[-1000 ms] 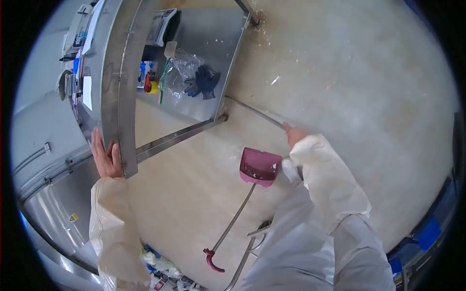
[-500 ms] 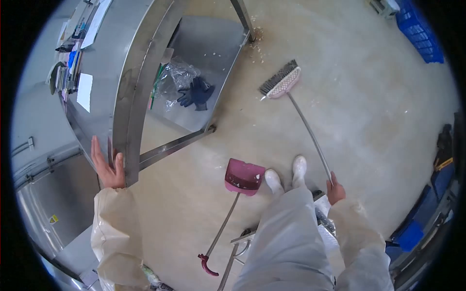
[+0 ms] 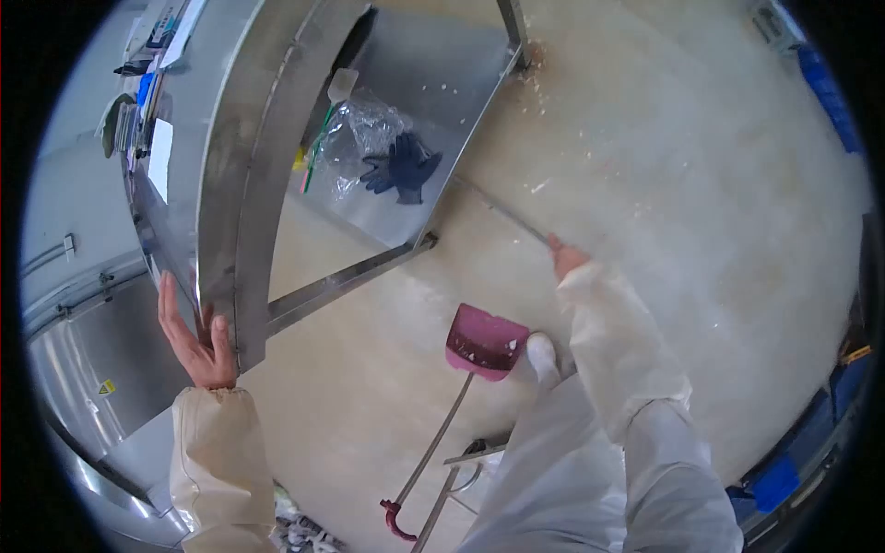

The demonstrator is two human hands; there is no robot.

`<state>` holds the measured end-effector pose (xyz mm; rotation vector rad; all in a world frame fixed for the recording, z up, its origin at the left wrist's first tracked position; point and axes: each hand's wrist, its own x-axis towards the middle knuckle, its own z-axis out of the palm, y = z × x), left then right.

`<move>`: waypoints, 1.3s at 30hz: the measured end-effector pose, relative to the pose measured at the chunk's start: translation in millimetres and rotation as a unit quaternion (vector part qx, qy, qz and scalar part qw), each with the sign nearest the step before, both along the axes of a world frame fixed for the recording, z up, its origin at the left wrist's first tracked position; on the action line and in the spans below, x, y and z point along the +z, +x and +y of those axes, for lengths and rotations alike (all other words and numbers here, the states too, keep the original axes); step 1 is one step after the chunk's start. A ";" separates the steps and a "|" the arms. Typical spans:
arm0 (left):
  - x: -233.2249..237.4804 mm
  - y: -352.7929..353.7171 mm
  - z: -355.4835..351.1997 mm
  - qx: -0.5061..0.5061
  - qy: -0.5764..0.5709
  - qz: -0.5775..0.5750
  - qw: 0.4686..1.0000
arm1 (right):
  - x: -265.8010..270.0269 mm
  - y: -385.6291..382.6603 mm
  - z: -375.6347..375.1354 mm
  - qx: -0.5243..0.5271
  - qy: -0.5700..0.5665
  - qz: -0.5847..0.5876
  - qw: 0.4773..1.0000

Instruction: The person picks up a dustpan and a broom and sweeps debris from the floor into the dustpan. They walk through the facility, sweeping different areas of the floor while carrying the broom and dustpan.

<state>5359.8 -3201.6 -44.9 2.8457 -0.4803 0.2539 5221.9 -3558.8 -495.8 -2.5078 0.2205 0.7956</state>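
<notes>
My left hand [image 3: 196,343] rests on the near corner of a stainless steel table [image 3: 247,198], fingers stretched and thumb apart. In my right hand [image 3: 568,259] is the end of a broom [image 3: 505,211]. Its grey handle runs away from me, under the table's lower shelf [image 3: 442,55], which hides the broom head. A pink long-handled dustpan [image 3: 489,324] stands on the floor beside my white boot [image 3: 543,358], with pale scraps in it. Small pale crumbs are scattered on the floor near the far table leg [image 3: 513,32].
On the lower shelf lie dark work gloves [image 3: 403,169], crumpled clear plastic [image 3: 369,124] and a scraper [image 3: 342,86]. Papers and stationery line the tabletop's left edge. A blue crate [image 3: 830,100] sits at the far right. A metal frame [image 3: 473,453] stands by my legs.
My right hand has swung left and forward with the broom, whose head has passed from open floor to beneath the table. My left hand stays on the table corner.
</notes>
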 end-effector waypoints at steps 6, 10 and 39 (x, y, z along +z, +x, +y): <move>0.7 -0.7 1.0 0.001 0.010 0.000 1.000 | 54.0 12.8 -52.6 -0.079 0.008 0.132 0.988; 4.7 -1.0 1.5 -0.009 -0.012 -0.005 1.000 | 71.6 -30.5 -92.7 -0.189 -0.015 0.060 0.980; 35.5 -9.8 26.3 -0.007 -0.023 -0.067 0.997 | 209.1 102.6 -3.2 -0.139 0.064 -0.126 0.980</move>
